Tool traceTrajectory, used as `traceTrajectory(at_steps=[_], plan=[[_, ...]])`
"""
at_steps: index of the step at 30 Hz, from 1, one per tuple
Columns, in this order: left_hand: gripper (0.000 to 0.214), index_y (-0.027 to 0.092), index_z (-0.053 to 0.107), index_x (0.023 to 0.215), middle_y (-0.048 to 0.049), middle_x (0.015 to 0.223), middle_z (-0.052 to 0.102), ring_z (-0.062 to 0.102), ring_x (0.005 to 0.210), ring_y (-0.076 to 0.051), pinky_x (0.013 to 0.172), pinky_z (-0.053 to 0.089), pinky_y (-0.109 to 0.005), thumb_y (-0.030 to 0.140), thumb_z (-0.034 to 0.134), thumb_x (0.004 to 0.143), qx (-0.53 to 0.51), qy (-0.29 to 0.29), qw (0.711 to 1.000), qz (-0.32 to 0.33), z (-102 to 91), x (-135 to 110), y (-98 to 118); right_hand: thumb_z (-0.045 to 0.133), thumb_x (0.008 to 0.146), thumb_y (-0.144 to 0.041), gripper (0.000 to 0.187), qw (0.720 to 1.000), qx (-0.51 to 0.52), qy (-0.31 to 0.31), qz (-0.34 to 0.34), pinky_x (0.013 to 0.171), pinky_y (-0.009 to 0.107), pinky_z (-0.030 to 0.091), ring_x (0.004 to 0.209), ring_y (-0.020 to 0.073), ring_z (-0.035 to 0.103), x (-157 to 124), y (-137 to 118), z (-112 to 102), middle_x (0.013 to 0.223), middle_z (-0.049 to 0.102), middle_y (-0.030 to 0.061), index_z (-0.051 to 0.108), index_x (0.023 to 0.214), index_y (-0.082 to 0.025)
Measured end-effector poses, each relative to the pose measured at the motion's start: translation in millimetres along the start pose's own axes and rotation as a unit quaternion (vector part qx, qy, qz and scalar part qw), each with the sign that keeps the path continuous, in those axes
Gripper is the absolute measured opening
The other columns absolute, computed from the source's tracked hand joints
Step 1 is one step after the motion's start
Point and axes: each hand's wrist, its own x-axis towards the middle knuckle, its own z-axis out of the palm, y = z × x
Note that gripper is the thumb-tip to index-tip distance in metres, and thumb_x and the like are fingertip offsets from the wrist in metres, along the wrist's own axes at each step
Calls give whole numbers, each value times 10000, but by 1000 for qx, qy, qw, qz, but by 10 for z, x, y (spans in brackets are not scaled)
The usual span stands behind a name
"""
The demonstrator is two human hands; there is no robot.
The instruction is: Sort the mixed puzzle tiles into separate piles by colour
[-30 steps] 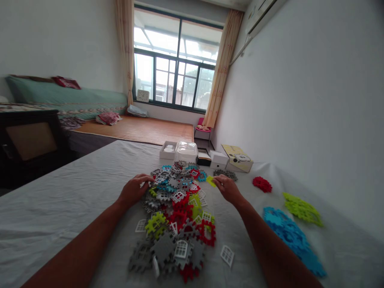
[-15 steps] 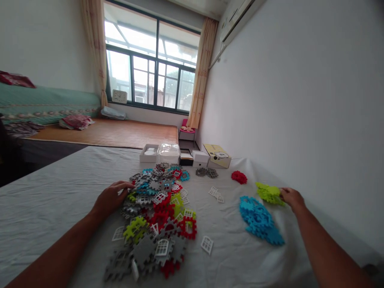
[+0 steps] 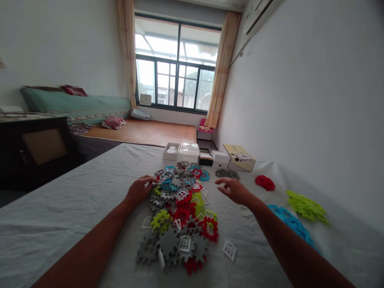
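Note:
A heap of interlocking plastic building tiles with toothed edges, in grey, red, lime, blue and white, lies on the sheet. My left hand rests at the heap's left edge, fingers extended and holding nothing. To the right of the heap hovers my right hand, empty, its fingers apart. Sorted groups lie farther right: grey tiles, red tiles, lime tiles and blue tiles, the last partly behind my right forearm. A single white window piece sits near the front.
Along the back stand a white open box, a clear plastic container, a black-edged box, a white box and a yellow box. A wall borders the right side.
My right hand has let go of the lime tiles and moved left toward the heap. My left hand stays at the heap's left edge. The view has turned left.

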Motion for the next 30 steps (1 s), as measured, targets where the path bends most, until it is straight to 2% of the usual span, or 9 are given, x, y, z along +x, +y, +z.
traceTrajectory(at_steps=[2, 3, 7, 10, 13, 20, 25, 27, 30], plan=[[291, 251, 699, 870, -8, 937, 701, 636, 907, -177, 857, 482, -303, 225, 429, 764, -4, -2, 1000, -3, 2, -1, -8, 526, 799, -346, 279, 999, 15, -24, -31, 706, 286, 462, 692, 160, 630, 101, -174, 248, 925, 701, 47, 663, 1006, -219], [292, 248, 699, 870, -10, 938, 700, 635, 910, -177, 860, 481, -306, 222, 428, 765, -7, -4, 1000, -3, 6, 2, -14, 517, 808, -351, 276, 999, 27, -16, -33, 712, 292, 462, 699, 164, 628, 128, -222, 348, 926, 699, 50, 663, 1001, -218], [294, 234, 695, 870, -18, 944, 695, 630, 926, -182, 866, 475, -315, 193, 426, 761, -16, -6, 1000, 0, 26, 23, -26, 422, 873, -432, 319, 993, 91, 78, 2, 669, 280, 457, 697, 171, 606, 110, -312, 616, 806, 691, 41, 661, 887, -220], [290, 233, 696, 866, -17, 940, 694, 627, 926, -181, 866, 472, -314, 184, 430, 763, -21, -8, 1000, 6, 34, 34, -3, 496, 831, -477, 304, 993, 114, 42, -3, 623, 262, 444, 654, 161, 590, 36, -367, 712, 736, 677, 23, 659, 813, -222], [287, 237, 704, 857, -17, 934, 693, 624, 927, -183, 867, 469, -318, 188, 435, 770, -21, -13, 1000, 3, 30, 31, 32, 558, 791, -465, 273, 987, 158, 1, -9, 625, 252, 450, 659, 151, 588, 4, -392, 740, 755, 680, 18, 669, 801, -216], [286, 235, 703, 851, -14, 941, 690, 619, 933, -177, 879, 459, -315, 175, 436, 769, -18, -10, 1000, 0, 17, 7, 60, 615, 763, -459, 298, 950, 310, 19, 32, 633, 249, 475, 685, 140, 592, 17, -320, 607, 766, 680, 19, 675, 838, -177], [281, 241, 702, 860, -9, 942, 688, 618, 931, -173, 874, 460, -304, 174, 443, 774, -18, -11, 1000, 5, 29, -3, 47, 601, 787, -431, 244, 960, 252, 120, 14, 680, 278, 508, 733, 156, 620, -18, -308, 510, 811, 691, 30, 669, 819, -199], [278, 243, 703, 861, -8, 945, 687, 619, 935, -174, 878, 458, -304, 174, 448, 774, -19, -11, 1000, 3, 29, -7, 49, 576, 809, -425, 240, 970, 215, 116, -8, 695, 287, 519, 781, 163, 625, -31, -296, 493, 869, 685, 40, 666, 864, -210], [280, 244, 705, 871, -9, 944, 685, 620, 933, -173, 878, 457, -303, 177, 449, 779, -23, -13, 1000, 0, 20, -13, 64, 509, 853, -408, 277, 983, 171, 64, -35, 699, 288, 524, 855, 167, 613, -49, -245, 503, 1010, 654, 61, 644, 1013, -225]])
